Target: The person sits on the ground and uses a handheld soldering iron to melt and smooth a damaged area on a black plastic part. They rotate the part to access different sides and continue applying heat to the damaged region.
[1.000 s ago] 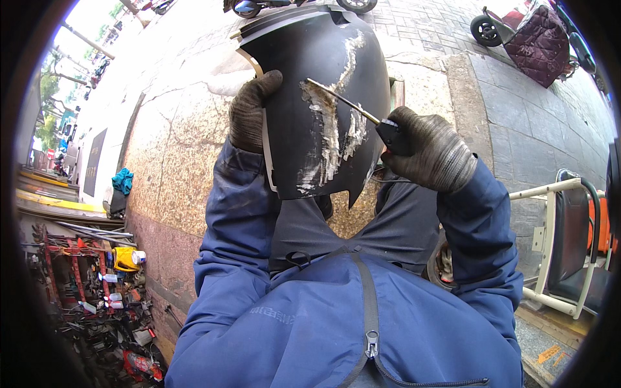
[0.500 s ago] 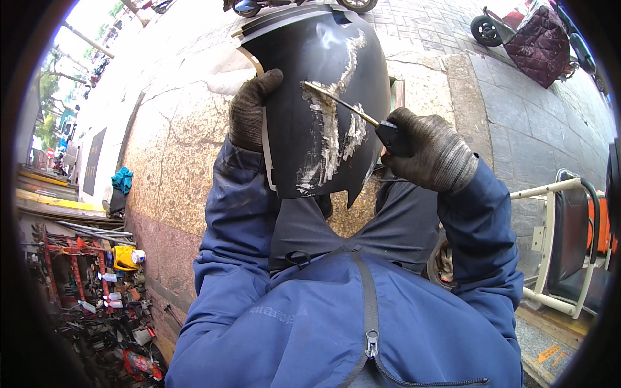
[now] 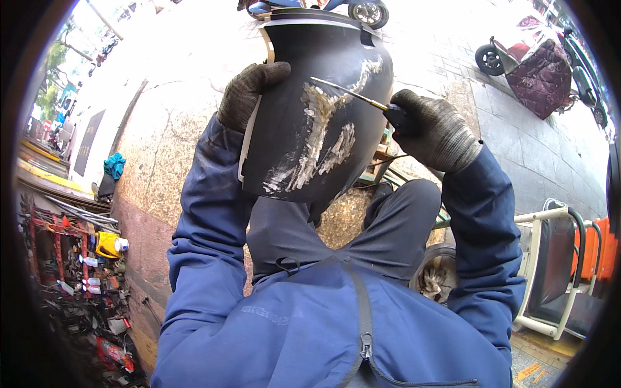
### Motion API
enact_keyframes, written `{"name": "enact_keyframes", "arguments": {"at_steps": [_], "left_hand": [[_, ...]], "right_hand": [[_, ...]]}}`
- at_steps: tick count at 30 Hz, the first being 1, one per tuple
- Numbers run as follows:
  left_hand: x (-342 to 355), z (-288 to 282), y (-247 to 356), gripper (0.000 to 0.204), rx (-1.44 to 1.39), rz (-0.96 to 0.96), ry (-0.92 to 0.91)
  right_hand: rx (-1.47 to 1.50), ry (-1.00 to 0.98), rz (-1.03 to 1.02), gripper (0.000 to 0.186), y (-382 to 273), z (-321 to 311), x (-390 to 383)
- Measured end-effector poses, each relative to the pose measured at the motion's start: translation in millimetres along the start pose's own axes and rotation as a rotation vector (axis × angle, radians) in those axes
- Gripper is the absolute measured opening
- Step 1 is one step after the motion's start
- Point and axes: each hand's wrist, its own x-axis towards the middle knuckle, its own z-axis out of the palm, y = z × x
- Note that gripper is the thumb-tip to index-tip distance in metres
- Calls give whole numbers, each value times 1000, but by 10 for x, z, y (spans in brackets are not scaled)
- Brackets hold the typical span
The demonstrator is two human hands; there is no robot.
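Black curved plastic panel (image 3: 284, 119) is up in front of the person, above the dark grey trousers (image 3: 278, 226), long axis running roughly top to bottom of view, upper end leaning a bit right. Rough pale filler-like streaks (image 3: 315, 132) run down its face: the main one forks near the top, plus a shorter one nearer the right edge. Left gloved hand (image 3: 251, 94) pinches the panel's upper left edge, thumb on the face. Right gloved hand (image 3: 440, 132) sits beyond the right edge, fingers wrapped around the black handle of a slim metal-shafted tool (image 3: 362, 97). Key relation: the shaft points up-left from the right grip, crosswise to the panel's long axis, over the fork's right branch; its tip is just above the main streak's upper left end, nearer the left thumb than the right grip. Can't tell if the tip touches or hovers. Hidden: left fingers behind the panel, the panel's back, most of the right fingertips; also whether the lower edge rests on anything. Green metal frame (image 3: 442, 224) below right is mostly covered. Blue scooter (image 3: 367, 13) is cut off at the top; paving there is blown out. Lower left, the parts pile (image 3: 84, 317) is too dark and small to sort.
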Motion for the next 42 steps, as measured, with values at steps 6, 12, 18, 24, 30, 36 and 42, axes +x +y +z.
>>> {"name": "enact_keyframes", "arguments": {"at_steps": [6,12,18,24,30,36,42], "left_hand": [[61,116,-21,26,68,90,102],[117,-45,31,25,228,130,108],[72,-31,54,25,163,69,88],[102,54,12,25,147,60,39],[41,39,48,28,154,28,15],[83,86,-6,29,169,94,27],[30,83,66,30,201,37,20]], "right_hand": [[-40,8,-76,32,154,37,103],[-178,-29,-78,35,37,-49,54],[-9,-67,-72,40,-22,-58,-47],[2,-62,-49,41,-36,-48,-52],[-22,-102,-16,47,-94,-74,-127],[-5,-70,4,49,-74,-72,-109],[-55,-92,21,47,-67,-26,-153]]}}
